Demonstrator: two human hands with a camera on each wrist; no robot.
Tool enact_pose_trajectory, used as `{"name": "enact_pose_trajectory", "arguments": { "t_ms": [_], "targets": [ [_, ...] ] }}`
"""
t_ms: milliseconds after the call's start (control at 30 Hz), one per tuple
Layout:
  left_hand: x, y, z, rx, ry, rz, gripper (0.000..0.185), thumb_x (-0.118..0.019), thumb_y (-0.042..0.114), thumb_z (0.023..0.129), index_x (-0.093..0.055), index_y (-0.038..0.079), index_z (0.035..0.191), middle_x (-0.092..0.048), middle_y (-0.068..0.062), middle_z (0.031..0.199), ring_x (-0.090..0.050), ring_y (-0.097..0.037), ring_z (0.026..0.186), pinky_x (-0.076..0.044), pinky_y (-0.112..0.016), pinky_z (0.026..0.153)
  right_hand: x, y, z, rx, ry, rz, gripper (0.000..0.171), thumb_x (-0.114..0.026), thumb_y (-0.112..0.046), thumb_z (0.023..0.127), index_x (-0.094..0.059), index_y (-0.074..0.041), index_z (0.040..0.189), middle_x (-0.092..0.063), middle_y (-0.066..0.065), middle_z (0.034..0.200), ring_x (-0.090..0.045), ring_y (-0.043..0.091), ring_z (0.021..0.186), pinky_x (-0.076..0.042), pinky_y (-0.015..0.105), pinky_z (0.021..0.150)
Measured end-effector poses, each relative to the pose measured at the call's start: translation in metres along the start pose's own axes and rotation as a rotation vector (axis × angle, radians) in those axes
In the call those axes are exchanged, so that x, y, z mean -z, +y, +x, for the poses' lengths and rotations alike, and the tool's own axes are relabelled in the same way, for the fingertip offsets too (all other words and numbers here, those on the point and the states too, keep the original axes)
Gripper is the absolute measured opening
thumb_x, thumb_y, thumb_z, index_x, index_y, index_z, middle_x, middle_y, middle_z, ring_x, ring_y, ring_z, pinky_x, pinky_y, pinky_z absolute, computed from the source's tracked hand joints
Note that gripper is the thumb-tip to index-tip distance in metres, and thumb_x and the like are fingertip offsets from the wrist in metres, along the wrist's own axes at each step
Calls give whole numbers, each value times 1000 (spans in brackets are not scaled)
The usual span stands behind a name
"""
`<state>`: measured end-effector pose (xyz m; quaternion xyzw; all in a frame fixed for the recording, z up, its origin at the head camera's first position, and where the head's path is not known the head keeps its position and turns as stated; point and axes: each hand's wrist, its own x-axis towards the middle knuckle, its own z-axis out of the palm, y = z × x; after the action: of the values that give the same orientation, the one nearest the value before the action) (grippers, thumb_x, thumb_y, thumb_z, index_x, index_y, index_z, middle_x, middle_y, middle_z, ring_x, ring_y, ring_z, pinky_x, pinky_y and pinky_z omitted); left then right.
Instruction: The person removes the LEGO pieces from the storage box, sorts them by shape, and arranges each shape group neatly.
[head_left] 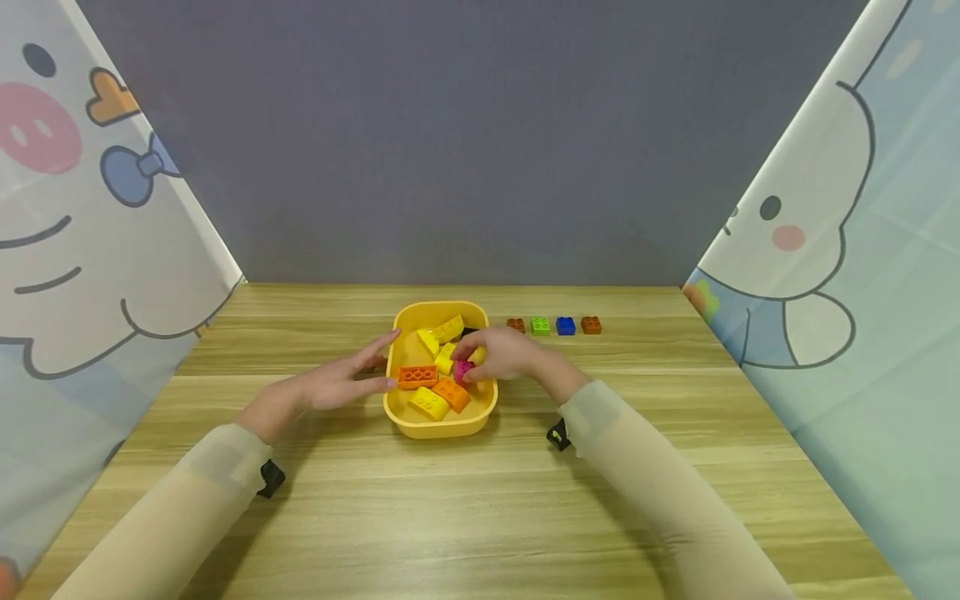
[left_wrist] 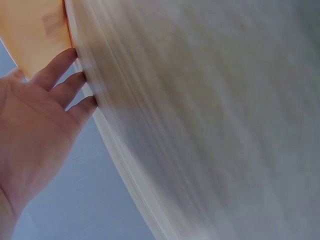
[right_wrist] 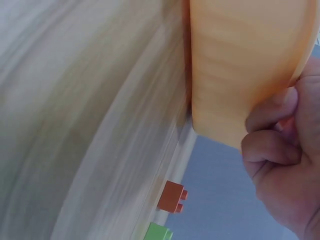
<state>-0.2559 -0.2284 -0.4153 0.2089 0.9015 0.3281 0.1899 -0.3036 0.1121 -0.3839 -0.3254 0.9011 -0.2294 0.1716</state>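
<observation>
Magenta brick (head_left: 463, 372) inside the yellow tub (head_left: 441, 430), near its right wall, apparently pinched between thumb and fingers of the right hand (head_left: 506, 352); left hand (head_left: 336, 386) spread, fingertips at the opposite rim. Could slip free if caught only by an edge, or clip the rim if lifted too low. Might shift the tub under uneven left-hand pressure, or knock the nearest brown brick (head_left: 516, 324) if swept out sideways.
</observation>
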Motion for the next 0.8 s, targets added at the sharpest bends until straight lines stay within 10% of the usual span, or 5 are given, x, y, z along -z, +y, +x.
{"name": "enact_pose_trajectory", "arguments": {
  "t_ms": [167, 433, 800],
  "targets": [
    [1, 0, 0, -6, 1, -4, 91, -57, 64, 109, 0, 43, 177, -35, -31, 174, -36, -54, 161, -26, -79, 127, 1, 4, -5, 39, 72, 52, 42, -82, -30, 100, -75, -19, 140, -76, 0, 139, -69, 27, 131, -57, 44, 111],
    [0, 1, 1, -18, -5, 2, 91, -57, 63, 109, 1, 43, 177, -36, -30, 174, -37, -53, 161, -28, -77, 128, 10, 8, -19, 94, 190, 106, 45, -83, -29, 100, -74, -16, 142, -76, 1, 120, -59, 20, 79, -50, 29, 69],
    [1, 1, 1, -17, -7, 10, 91, -57, 63, 109, 1, 44, 177, -38, -30, 173, -38, -52, 160, -30, -77, 127, 15, 21, -46, 219, 234, 153, 37, -77, -22, 104, -74, -15, 140, -71, 5, 131, -63, 40, 111, -55, 44, 87]
  ]
}}
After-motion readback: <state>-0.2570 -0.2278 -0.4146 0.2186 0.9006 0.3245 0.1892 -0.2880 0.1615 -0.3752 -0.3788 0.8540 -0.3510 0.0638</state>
